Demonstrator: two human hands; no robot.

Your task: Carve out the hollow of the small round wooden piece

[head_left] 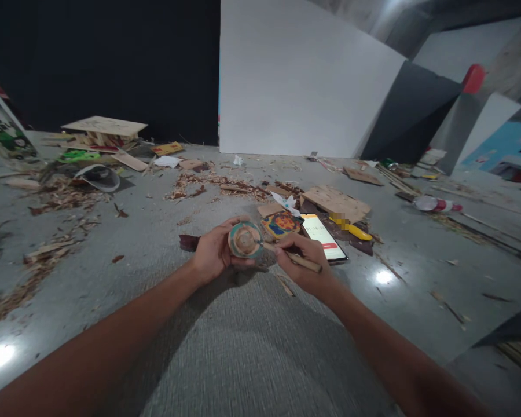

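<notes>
My left hand [212, 252] is closed round a small round wooden piece [245, 240], bowl-like, with a teal painted rim and a bare wood middle, tilted towards me. In my right hand [304, 262] is a slim wooden-handled paintbrush [304, 262], gripped like a pen. Its dark tip meets the right side of the teal rim; the bristles are too small to make out. Just beyond my hands lies a board daubed with blue, yellow, red and orange paint [280, 224]. A lit phone [320, 236] showing a timer rests to the right, close to my right hand.
A yellow-handled tool [356, 231] lies beside the phone, near a flat wooden board [336, 201]. Wood shavings [226, 185] litter the grey floor. A plastic bottle [436, 204] is at right, stacked wood [104, 125] at left. A white panel [304, 81] stands behind.
</notes>
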